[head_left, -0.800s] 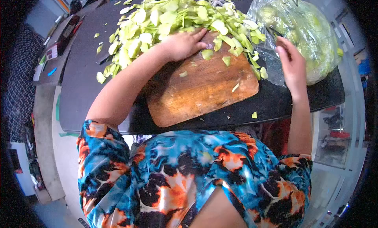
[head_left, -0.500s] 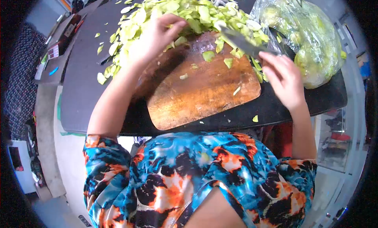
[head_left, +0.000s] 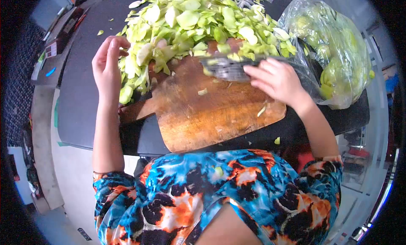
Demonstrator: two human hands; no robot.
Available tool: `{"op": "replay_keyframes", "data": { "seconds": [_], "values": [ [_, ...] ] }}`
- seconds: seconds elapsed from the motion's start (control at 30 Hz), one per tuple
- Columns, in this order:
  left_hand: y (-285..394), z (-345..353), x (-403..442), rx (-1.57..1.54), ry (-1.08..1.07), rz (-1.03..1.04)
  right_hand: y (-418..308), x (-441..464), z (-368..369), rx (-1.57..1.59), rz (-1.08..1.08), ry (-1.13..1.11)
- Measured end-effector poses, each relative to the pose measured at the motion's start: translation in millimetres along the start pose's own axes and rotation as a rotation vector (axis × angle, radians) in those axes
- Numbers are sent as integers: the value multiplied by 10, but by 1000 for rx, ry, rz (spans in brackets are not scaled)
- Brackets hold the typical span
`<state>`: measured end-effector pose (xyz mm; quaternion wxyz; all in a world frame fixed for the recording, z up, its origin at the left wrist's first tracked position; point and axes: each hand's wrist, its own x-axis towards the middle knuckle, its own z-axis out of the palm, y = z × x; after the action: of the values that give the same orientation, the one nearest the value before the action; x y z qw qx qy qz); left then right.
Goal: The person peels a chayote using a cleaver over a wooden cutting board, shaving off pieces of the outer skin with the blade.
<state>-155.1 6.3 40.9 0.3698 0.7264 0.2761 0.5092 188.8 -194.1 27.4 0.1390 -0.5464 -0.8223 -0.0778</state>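
Observation:
My right hand point(head_left: 279, 82) is closed around the handle of a knife point(head_left: 228, 69), whose broad blade is smeared by motion. The blade lies across the upper part of the wooden cutting board point(head_left: 198, 126), against the near edge of a big heap of thin green vegetable slices point(head_left: 190, 23). At the heap's left edge, my left hand point(head_left: 109, 61) is raised with loosely curled fingers and nothing visible in it. A few small green scraps point(head_left: 203, 92) lie on the board.
A clear plastic bag point(head_left: 338, 54) with green vegetables stands right of the heap on the black table point(head_left: 86, 76). The board's handle point(head_left: 139, 110) points left. Stray slices lie near the table's far edge. A side shelf with boxes point(head_left: 53, 50) is at the left.
My left hand has moved left and down, off the heap to its side. My right hand has brought the knife left and down over the board. Slices beside the board have shifted back.

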Motion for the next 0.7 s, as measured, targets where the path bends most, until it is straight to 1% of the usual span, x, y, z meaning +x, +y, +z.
{"op": "replay_keyframes", "data": {
  "seconds": [0.07, 0.1, 0.17, 0.23, 0.3, 0.33, 0.37, 0.43, 0.5, 0.57, 0.6, 0.63, 0.7],
  "values": [
    [-104, -3, 37, 58, -15, 1, 249, 337, 103, -28, 0, 27],
    [-104, 67, 1, 94, -35, -33, 403, 449, 133, -33, -8, 44],
    [-174, 95, -10, 231, -77, -50, 824, 805, 289, 52, -74, 281],
    [-206, 84, 3, 243, -115, -66, 931, 1137, -4, 47, 98, 122],
    [-216, 39, 18, 267, -151, -95, 1003, 1468, -278, 347, 307, -228],
    [-206, 60, 18, 229, -118, -73, 850, 1593, -512, 294, 508, -283],
    [-210, 73, 28, 183, -84, -92, 1118, 1562, -347, 176, 218, 70],
    [-224, 61, 36, 91, -10, -135, 890, 1645, -670, 338, 667, 8],
    [-209, -7, 66, 187, 81, -207, 1661, 1502, -462, 611, 625, 44],
    [-229, -86, 127, 192, 162, -223, 672, 1409, -796, 472, 614, 186],
    [-288, -180, 172, 120, 187, -229, 558, 1277, -654, 414, 431, 264],
    [-338, -288, 211, 98, 203, -279, 467, 1146, -484, 352, 244, 341],
    [-513, -514, 278, 135, 215, -218, -197, 948, -407, 181, -59, 281]
  ]
}}
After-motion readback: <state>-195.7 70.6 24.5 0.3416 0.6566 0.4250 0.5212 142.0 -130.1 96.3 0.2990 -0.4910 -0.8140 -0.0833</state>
